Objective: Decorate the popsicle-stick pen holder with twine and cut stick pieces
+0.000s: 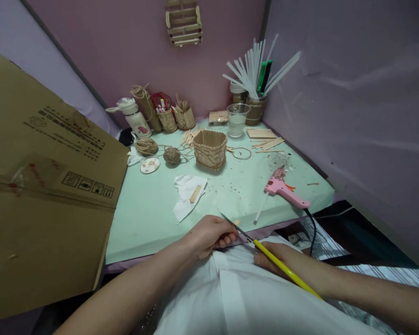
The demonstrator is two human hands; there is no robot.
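My left hand is closed at the table's front edge, pinching a small pale wooden piece that juts out past its fingertips. My right hand is wrapped round a long tool with a yellow handle. The tool's thin metal end lies across the fingertips of my left hand, beside the wooden piece. Beyond my hands, a white tissue bears a short wooden strip. A woven-looking basket stands further back on the green tabletop.
A pink glue gun lies at the right, its cord hanging over the edge. Twine balls, a cup of water, wooden sticks, and a bottle stand or lie behind. A large cardboard box rises at the left.
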